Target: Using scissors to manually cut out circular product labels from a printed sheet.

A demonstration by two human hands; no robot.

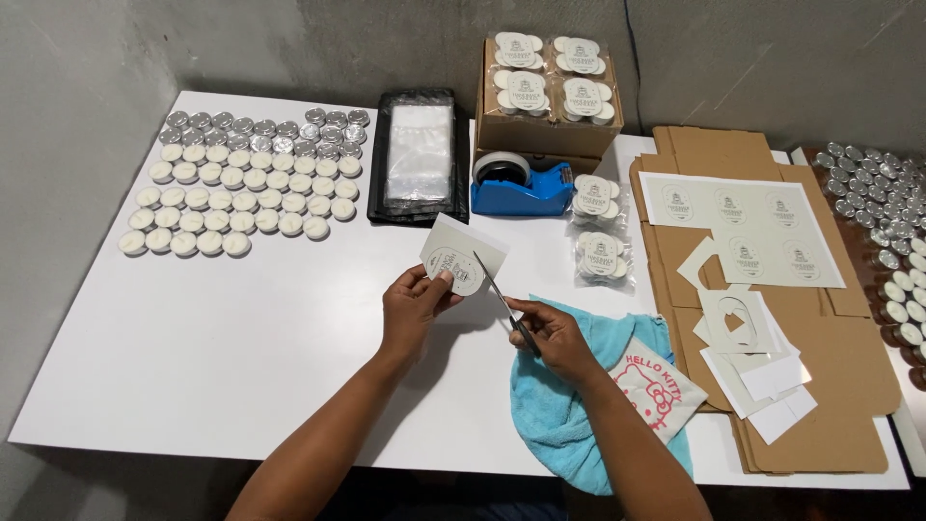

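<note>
Paper label [461,257]: thin, matte, pale card with a rounded printed shape, corners square above; held over mid-table, long axis running from 7 to 1 o'clock. Pinched at its lower edge by left hand [413,311], fingers closed on it. Scissors [505,309]: slim metal blades, tips pointing toward 11 o'clock, meeting the label's right edge; gripped in closed right hand [555,338]. Soft blue cloth [569,405] under right wrist. At 10 o'clock, rows of round white candles [241,188]. At 12 o'clock, glossy blue tape dispenser [521,185]. At 3 o'clock, flat brown cardboard [830,386] with paper offcuts.
</note>
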